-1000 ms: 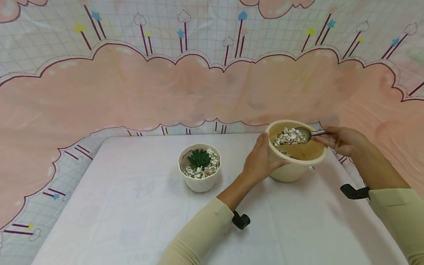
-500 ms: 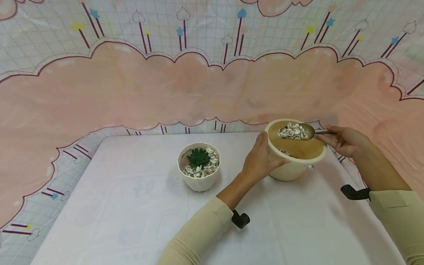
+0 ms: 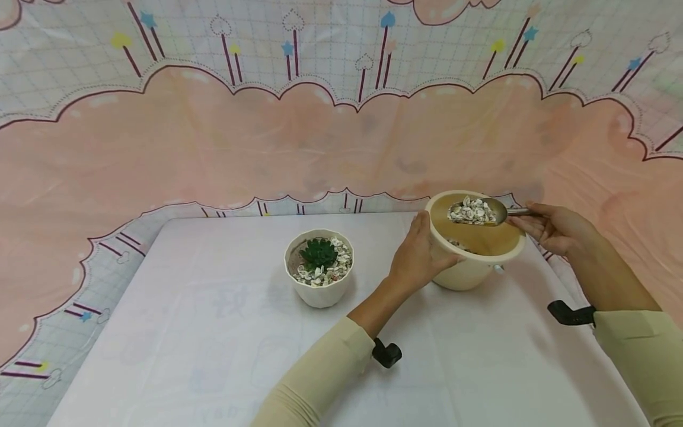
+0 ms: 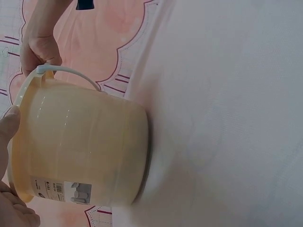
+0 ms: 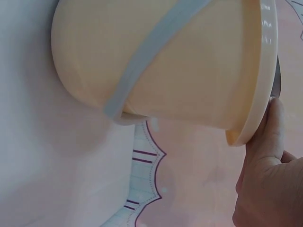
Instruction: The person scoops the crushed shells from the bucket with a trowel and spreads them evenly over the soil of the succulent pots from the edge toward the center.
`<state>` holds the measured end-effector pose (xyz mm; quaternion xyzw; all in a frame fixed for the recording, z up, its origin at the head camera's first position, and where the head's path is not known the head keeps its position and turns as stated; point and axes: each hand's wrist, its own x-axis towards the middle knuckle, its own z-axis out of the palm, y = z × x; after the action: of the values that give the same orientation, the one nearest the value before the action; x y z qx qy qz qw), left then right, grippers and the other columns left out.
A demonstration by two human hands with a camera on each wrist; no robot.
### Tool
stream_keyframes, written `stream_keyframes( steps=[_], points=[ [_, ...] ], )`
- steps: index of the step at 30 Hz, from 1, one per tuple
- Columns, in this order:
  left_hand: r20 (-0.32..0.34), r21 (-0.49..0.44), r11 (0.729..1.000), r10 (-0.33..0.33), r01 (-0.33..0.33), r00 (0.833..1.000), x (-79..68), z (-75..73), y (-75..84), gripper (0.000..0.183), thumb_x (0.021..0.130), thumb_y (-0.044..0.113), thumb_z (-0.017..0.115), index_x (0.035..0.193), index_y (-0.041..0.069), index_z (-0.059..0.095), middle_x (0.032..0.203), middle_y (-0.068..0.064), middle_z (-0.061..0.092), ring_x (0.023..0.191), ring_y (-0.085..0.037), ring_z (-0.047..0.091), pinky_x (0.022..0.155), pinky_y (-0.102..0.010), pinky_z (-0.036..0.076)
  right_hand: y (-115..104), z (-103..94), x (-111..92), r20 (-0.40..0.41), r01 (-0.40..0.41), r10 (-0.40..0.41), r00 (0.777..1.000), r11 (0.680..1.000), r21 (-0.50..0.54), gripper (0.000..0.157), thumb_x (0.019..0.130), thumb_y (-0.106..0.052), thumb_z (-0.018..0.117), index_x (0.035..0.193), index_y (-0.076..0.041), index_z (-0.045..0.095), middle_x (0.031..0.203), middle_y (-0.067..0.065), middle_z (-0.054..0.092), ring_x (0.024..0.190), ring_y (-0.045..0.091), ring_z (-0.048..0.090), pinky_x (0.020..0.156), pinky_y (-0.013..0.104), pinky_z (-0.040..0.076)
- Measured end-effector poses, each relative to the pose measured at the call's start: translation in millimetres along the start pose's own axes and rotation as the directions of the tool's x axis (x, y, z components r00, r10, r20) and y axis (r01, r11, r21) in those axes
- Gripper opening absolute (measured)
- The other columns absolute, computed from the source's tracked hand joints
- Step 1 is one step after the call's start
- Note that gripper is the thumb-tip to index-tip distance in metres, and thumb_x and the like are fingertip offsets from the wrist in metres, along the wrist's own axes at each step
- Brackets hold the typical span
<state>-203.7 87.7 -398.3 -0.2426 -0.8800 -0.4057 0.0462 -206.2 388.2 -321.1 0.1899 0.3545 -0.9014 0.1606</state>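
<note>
My left hand (image 3: 417, 256) grips the rim of a cream plastic bucket (image 3: 460, 279) at its left side. The bucket stands tilted slightly on the table's right part. Over its mouth my right hand (image 3: 557, 228) holds a metal scoop (image 3: 500, 209) by the handle. Small white chips, perhaps shell pieces or pebbles, fill the scoop (image 3: 472, 211), and a few more show low inside the bucket. In the left wrist view a label (image 4: 61, 190) and a pale bail handle (image 4: 75, 72) show on the bucket. The right wrist view mostly hides the scoop behind the bucket's rim (image 5: 265, 71).
A white pot (image 3: 320, 296) with a green succulent (image 3: 318, 254) stands left of the bucket, with similar white chips around the plant. White cloth (image 3: 213, 332) covers the table. A patterned pink curtain (image 3: 267, 142) hangs behind its back edge.
The loaded scoop has risen slightly out of the bucket and shifted a little to the right, then stays nearly still. My left hand keeps its grip on the bucket.
</note>
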Motion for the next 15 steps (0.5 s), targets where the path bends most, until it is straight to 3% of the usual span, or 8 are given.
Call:
stream_keyframes(
  steps=[9, 15],
  points=[
    [-0.014, -0.022, 1.000, -0.003, 0.003, 1.000, -0.8, -1.0, 2.8, 0.116, 0.085, 0.046, 0.089, 0.167, 0.003, 0.019, 0.171, -0.016, 0.026, 0.157, -0.025, 0.025, 0.112, -0.042, 0.045, 3.2, 5.8, -3.1, -0.012, 0.024, -0.024, 1.000, 1.000, 0.011, 0.036, 0.112, -0.010, 0.043, 0.094, 0.008, 0.068, 0.094, 0.032, 0.072, 0.087, 0.044, 0.076, 0.089, 0.040, 0.059],
    [-0.037, -0.074, 0.997, 0.017, -0.020, 0.999, -9.3, -10.7, 5.4, 0.108, 0.089, 0.043, 0.086, 0.167, 0.007, 0.021, 0.169, -0.015, 0.030, 0.157, -0.027, 0.024, 0.112, -0.047, 0.045, 9.4, 24.1, -7.9, 0.036, 0.041, -0.042, 0.998, 0.999, 0.022, 0.034, 0.112, -0.008, 0.044, 0.096, 0.008, 0.069, 0.097, 0.033, 0.072, 0.089, 0.045, 0.076, 0.089, 0.042, 0.059]
  ],
)
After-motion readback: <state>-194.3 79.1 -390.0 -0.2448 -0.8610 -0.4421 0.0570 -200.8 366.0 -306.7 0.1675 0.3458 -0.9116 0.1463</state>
